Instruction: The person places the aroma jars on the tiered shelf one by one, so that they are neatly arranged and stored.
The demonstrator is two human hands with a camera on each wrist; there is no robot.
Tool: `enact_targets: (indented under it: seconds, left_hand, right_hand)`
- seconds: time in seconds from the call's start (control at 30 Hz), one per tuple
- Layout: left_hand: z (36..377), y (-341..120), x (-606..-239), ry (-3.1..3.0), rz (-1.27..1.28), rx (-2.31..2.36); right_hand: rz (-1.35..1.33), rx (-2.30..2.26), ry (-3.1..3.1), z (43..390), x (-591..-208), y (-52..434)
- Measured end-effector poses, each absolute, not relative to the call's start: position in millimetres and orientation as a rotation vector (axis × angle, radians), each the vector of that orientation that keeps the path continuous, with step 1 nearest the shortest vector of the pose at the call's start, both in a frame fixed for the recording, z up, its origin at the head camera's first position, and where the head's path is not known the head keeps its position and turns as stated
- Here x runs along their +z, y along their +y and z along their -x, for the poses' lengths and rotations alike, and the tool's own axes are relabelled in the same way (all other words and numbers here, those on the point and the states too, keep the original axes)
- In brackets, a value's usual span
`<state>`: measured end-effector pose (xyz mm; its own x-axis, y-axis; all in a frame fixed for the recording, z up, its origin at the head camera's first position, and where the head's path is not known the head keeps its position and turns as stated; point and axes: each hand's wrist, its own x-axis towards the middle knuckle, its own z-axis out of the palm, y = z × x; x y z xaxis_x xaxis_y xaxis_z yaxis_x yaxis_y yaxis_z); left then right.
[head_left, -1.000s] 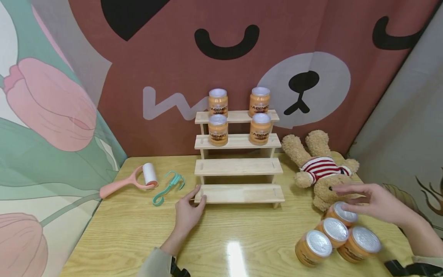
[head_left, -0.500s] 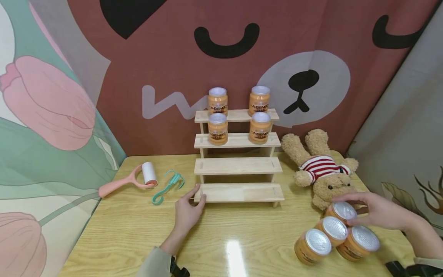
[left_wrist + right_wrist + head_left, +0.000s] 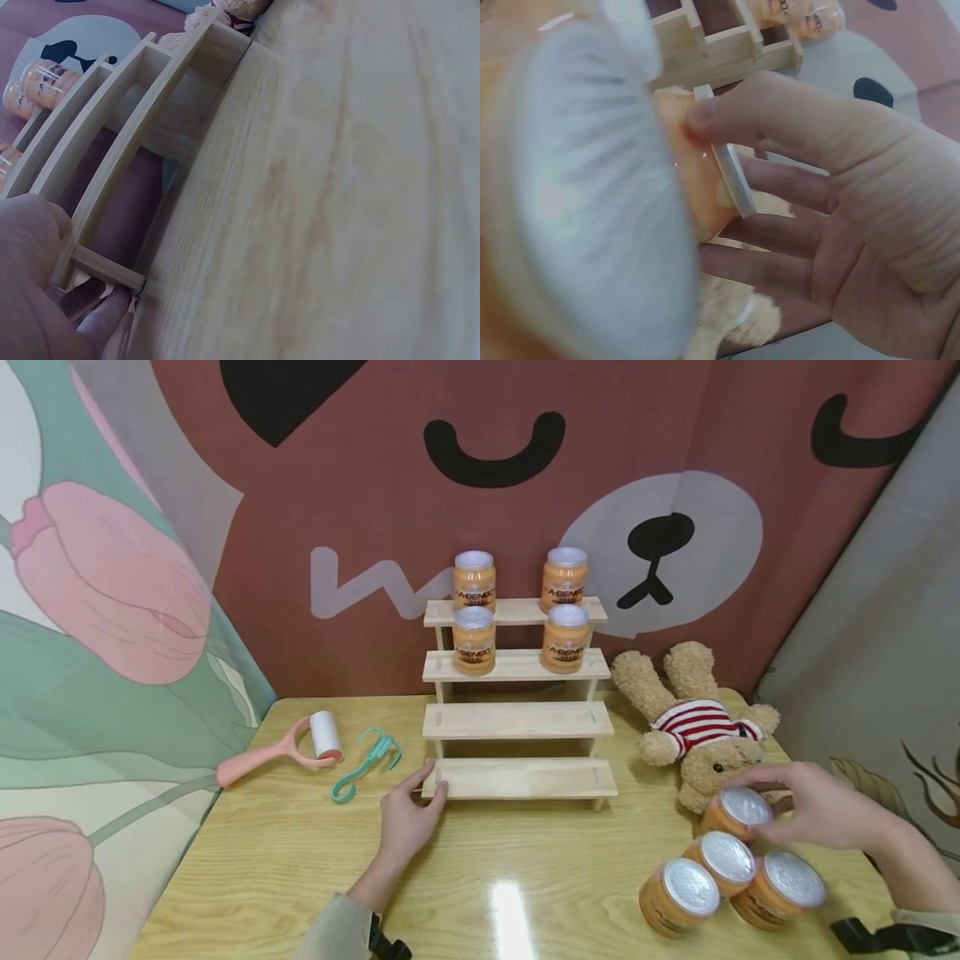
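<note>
My right hand (image 3: 825,810) grips the farthest of several orange jars at the table's right. In the right wrist view the thumb and fingers are around this jar (image 3: 701,176), just below its pale lid. Beside it stand other orange jars (image 3: 678,897) with silvery lids, one of them large and blurred close to the camera. My left hand (image 3: 408,818) holds the left end of the lowest step of a wooden tiered rack (image 3: 525,778); the left wrist view shows fingers (image 3: 105,315) against its side. Orange jars (image 3: 474,643) stand in pairs on the two upper steps.
A teddy bear (image 3: 697,722) in a striped shirt lies right of the rack, its head close to my right hand. On the left lie a pink-handled lint roller (image 3: 277,752) and a green hook (image 3: 367,766). A printed curtain (image 3: 360,510) hangs behind the table.
My right hand has come down onto the farthest jar and taken hold of it. That jar has risen slightly beside the others. My left hand has stayed on the rack.
</note>
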<state>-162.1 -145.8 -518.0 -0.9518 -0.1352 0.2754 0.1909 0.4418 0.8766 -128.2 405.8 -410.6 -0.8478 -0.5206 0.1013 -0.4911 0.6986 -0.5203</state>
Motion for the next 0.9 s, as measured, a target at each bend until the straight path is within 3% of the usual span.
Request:
enact_targets:
  seconds: [0.5,0.9]
  left_hand:
    - [161.5,-144.2,-518.1,-2.392,0.040,-1.510]
    - [162.3,-144.9,-517.3,-2.406,0.040,-1.497]
  right_hand:
    - [0.962,-0.705,3.033,163.3,-349.9,377.4]
    - [1.019,-0.767,3.049,193.9,-337.8,324.0]
